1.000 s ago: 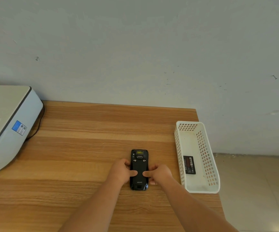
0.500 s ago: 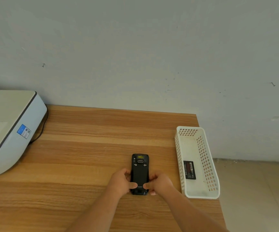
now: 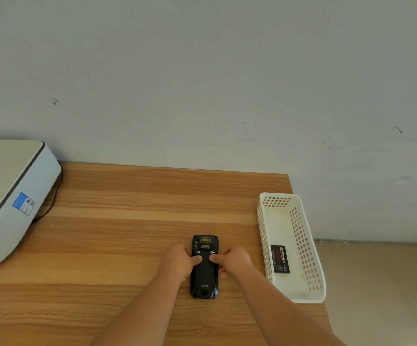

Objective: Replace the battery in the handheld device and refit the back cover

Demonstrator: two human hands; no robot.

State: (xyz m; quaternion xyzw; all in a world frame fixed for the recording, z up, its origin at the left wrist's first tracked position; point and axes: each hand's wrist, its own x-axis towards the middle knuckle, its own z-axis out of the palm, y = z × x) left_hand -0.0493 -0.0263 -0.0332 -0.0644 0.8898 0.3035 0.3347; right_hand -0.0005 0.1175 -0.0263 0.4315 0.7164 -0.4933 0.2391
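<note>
The black handheld device (image 3: 204,278) lies face down on the wooden table (image 3: 117,245), its back cover on and two small latches showing near its top. My left hand (image 3: 180,260) grips its left edge with the thumb pressed on the cover. My right hand (image 3: 233,260) grips the right edge, thumb also on the cover. The two thumbs almost meet just below the latches. A black battery (image 3: 280,258) with a red label lies in the white basket (image 3: 307,248) to the right.
A white printer (image 3: 7,196) with a blue sticker stands at the table's left, a black cable behind it. The basket sits at the table's right edge, beyond which the floor drops away. A grey wall runs along the table's back.
Both thumbs have slid up the back cover from near the device's lower end to just under the latches. The device stays flat on the table.
</note>
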